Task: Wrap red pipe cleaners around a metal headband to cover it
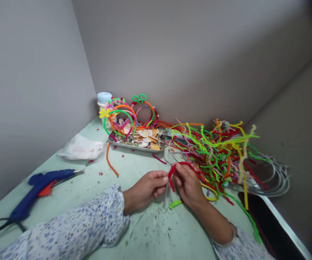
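A fuzzy red pipe cleaner (171,174) is pinched between both hands above the middle of the table. My left hand (149,187) grips its folded end with thumb and forefinger. My right hand (190,185) closes on the same pipe cleaner a little to the right, where it curves away behind the fingers. A thin grey wire hoop (174,156) shows just beyond the fingertips; whether either hand holds it too is hard to make out. A short bright-green pipe cleaner piece (175,204) lies below my right hand.
A tangled heap of coloured pipe cleaners (212,151) spreads at right, beside wire hoops (277,177) and a dark phone-like slab (269,224). Behind are a metal tray (136,147) of shells, finished headbands (130,108) and a jar (105,97). Left lie a glue gun (33,193) and plastic bag (81,147).
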A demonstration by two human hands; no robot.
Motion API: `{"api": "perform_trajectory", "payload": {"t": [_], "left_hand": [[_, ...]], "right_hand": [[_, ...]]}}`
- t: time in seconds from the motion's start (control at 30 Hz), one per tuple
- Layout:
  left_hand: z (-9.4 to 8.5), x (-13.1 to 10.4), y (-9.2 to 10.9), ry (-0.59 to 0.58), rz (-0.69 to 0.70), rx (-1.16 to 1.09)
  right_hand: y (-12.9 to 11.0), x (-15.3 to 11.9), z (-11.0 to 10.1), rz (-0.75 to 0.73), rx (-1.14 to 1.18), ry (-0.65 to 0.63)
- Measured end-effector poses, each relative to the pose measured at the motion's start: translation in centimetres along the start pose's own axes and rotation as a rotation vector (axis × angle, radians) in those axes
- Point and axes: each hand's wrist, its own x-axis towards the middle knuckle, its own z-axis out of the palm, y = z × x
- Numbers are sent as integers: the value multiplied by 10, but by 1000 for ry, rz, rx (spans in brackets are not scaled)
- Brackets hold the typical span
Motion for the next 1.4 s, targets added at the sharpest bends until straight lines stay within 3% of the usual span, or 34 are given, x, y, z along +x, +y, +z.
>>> {"api": "perform_trajectory", "payload": {"t": [0.53, 0.97, 1.4], "left_hand": [[11, 4, -8, 244, 27, 30], [5, 5, -12, 237, 78, 37], [1, 6, -3, 150, -33, -83]], "right_hand": [[-2, -1, 5, -31, -11, 16], [-3, 0, 3, -31, -5, 23], [-3, -1, 1, -11, 22, -26]]}}
